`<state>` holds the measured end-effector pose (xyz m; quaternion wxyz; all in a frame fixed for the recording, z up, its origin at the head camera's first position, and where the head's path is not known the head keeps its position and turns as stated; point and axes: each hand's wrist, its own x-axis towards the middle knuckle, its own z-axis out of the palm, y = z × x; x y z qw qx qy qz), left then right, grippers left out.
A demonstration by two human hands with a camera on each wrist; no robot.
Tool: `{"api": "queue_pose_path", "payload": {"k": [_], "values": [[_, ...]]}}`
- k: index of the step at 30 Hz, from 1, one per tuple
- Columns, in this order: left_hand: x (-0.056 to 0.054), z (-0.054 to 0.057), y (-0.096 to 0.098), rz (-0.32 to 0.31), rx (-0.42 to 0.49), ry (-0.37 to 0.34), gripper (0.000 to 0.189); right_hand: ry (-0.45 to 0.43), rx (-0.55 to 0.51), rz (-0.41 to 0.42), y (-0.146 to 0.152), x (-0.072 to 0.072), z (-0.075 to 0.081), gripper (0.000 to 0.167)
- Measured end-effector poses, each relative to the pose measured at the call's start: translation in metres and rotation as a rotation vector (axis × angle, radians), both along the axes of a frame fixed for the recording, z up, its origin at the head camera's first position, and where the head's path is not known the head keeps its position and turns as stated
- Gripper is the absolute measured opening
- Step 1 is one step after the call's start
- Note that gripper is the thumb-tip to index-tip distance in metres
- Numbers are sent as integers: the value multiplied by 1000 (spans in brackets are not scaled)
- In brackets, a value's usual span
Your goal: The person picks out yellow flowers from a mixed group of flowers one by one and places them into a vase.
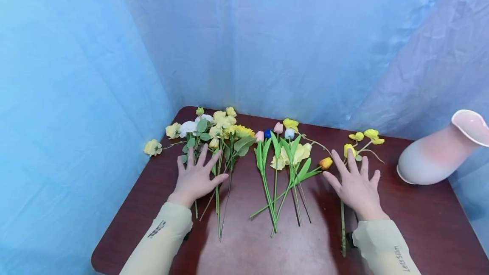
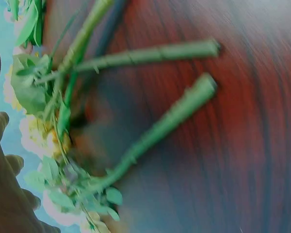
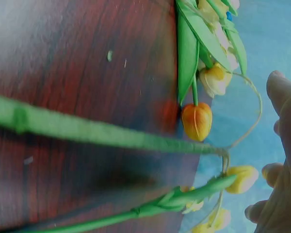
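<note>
My left hand (image 1: 196,179), fingers spread, hovers over the stems of a left-hand group of artificial flowers. That group has white flowers (image 1: 188,128), cream roses (image 1: 153,147) and a yellow sunflower-like bloom (image 1: 244,131). In the left wrist view two thick green stems (image 2: 160,131) lie on the wood, and the fingers show at the left edge. Spread likewise, my right hand (image 1: 357,188) is above a stem with yellow blooms (image 1: 373,136). An orange tulip (image 1: 326,163) lies just left of it; the right wrist view shows this orange tulip (image 3: 197,121) closer. Neither hand holds anything.
Between the hands lie pink tulips (image 1: 278,128), a blue tulip (image 1: 267,133) and a pale yellow flower (image 1: 302,152) with crossing green stems. A pink and white vase (image 1: 435,154) leans at the right of the dark red table (image 1: 244,253). Blue cloth (image 1: 267,46) hangs behind.
</note>
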<state>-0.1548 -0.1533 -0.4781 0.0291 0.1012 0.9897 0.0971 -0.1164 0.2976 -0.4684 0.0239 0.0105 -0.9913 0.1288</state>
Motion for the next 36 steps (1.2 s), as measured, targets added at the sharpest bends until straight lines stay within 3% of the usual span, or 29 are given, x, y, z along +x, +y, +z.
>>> {"api": "queue_pose_path", "payload": {"k": [9, 15, 27, 36], "values": [[9, -6, -39, 35, 29, -70, 85, -10, -44, -27, 19, 3, 2, 83], [13, -10, -54, 63, 56, -131, 89, -13, -66, -44, 32, 6, -3, 86], [14, -27, -75, 62, 26, -169, 93, -219, -99, -133, 56, 15, -10, 96], [15, -33, -75, 39, 20, -213, 88, -399, -89, -173, 62, 16, -9, 76]]}}
